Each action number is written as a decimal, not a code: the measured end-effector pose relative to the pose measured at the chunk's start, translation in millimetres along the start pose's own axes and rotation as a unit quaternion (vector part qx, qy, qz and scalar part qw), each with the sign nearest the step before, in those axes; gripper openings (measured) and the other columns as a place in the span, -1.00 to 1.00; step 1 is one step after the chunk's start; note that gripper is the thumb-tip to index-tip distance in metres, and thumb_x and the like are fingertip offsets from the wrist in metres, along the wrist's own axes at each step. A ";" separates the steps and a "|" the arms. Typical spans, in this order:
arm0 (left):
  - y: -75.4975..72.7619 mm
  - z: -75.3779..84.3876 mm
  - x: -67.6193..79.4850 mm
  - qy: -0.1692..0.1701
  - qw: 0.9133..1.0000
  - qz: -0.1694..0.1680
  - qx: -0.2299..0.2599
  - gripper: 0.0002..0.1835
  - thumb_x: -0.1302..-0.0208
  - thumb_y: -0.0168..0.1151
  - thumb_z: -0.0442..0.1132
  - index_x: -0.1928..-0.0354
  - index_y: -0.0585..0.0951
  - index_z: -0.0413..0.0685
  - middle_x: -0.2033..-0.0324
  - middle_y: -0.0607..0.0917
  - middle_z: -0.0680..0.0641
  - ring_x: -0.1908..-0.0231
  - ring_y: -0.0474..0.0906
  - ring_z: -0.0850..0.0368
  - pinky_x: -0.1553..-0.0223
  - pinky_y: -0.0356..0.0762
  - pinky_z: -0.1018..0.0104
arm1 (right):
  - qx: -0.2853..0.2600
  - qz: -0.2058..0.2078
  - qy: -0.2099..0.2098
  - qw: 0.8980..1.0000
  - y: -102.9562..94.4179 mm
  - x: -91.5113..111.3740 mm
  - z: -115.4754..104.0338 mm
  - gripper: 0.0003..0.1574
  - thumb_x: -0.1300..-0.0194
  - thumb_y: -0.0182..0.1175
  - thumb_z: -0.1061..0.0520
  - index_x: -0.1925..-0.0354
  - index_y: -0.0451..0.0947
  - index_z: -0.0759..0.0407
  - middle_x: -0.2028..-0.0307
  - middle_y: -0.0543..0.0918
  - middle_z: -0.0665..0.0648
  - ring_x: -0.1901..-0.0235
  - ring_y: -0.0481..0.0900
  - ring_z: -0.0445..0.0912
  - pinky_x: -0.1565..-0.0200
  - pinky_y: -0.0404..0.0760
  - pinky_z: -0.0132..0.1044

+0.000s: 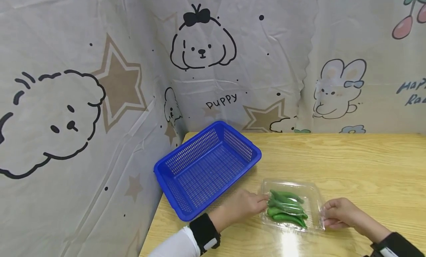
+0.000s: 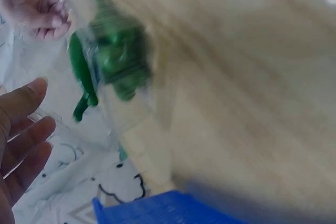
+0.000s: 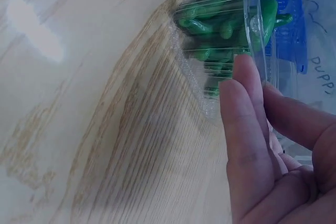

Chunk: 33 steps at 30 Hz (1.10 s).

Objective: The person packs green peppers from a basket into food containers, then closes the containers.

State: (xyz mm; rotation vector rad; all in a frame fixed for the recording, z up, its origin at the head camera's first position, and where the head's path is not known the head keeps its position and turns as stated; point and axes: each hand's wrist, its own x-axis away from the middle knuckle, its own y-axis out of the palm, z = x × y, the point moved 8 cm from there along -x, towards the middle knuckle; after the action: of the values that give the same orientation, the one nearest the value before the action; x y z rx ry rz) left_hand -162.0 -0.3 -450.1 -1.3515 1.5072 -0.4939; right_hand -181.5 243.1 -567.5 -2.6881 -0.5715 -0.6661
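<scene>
A clear plastic box with several green chili peppers inside lies near the front of the table. My right hand pinches the box's right rim; in the right wrist view its thumb and fingers come together on the clear edge. At the box's left side is my left hand, its fingertips right by the rim. The left wrist view, partly blurred, shows that hand's fingers relaxed and parted, with nothing gripped between them. The peppers show through the plastic there.
A blue perforated plastic basket stands at the table's left corner, just beyond my left hand. The wooden table extends to the right. A printed cloth hangs behind and along the left side.
</scene>
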 end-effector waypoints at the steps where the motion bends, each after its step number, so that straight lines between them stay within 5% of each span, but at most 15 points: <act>1: 0.9 3.5 1.1 0.010 1.000 0.000 -0.008 -0.89 -0.26 0.17 -0.14 0.41 0.62 0.15 0.18 0.71 0.18 0.60 0.52 0.47 0.66 0.31 0.65 | 0.001 0.000 0.002 1.000 -0.2 -0.4 0.5 -0.72 -0.27 0.13 0.24 0.19 0.50 0.51 0.50 0.68 0.08 0.50 0.67 -0.14 0.41 0.66 -0.26; 6: 4.1 13.4 3.0 0.030 0.999 -0.001 -0.019 -0.81 -0.26 0.14 -0.21 0.52 0.57 0.17 0.16 0.71 0.15 0.66 0.45 0.47 0.70 0.18 0.64 | 0.006 0.000 0.006 1.000 -1.7 0.5 1.3 -0.68 -0.27 0.10 0.25 0.14 0.48 0.55 0.49 0.68 0.09 0.47 0.68 -0.12 0.39 0.67 -0.25; 24: 28.7 29.0 16.6 0.047 0.997 -0.066 -0.018 -0.84 -0.31 0.11 -0.14 0.40 0.65 0.25 -0.03 0.63 0.18 0.56 0.47 0.47 0.65 0.26 0.62 | -0.007 -0.018 -0.001 1.000 -1.5 2.8 2.0 -0.49 -0.29 0.08 0.26 -0.05 0.32 0.67 0.40 0.69 0.07 0.42 0.68 -0.12 0.32 0.67 -0.23; 28: 32.0 30.5 18.4 0.053 0.996 -0.070 -0.034 -0.83 -0.31 0.12 -0.11 0.41 0.65 0.25 -0.04 0.62 0.20 0.55 0.46 0.48 0.64 0.24 0.63 | -0.036 -0.032 -0.006 0.999 0.3 2.7 6.9 -0.48 -0.40 -0.07 0.15 -0.04 0.33 0.66 0.38 0.67 0.07 0.41 0.68 -0.11 0.30 0.67 -0.21; 33: 31.9 31.4 18.7 0.042 0.996 -0.070 -0.047 -0.86 -0.29 0.14 -0.14 0.38 0.66 0.26 -0.05 0.61 0.21 0.53 0.49 0.46 0.64 0.28 0.61 | -0.085 -0.059 0.010 0.995 5.4 2.8 15.4 -0.22 -0.48 -0.16 -0.10 -0.10 0.24 0.69 0.32 0.67 0.13 0.35 0.70 -0.06 0.25 0.67 -0.16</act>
State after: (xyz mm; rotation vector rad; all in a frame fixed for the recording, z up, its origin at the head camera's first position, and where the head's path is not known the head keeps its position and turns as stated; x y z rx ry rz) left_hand -148.2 1.7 -496.6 -1.5339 1.5253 -0.5802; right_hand -171.1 245.1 -580.1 -2.8184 -0.7017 -0.8064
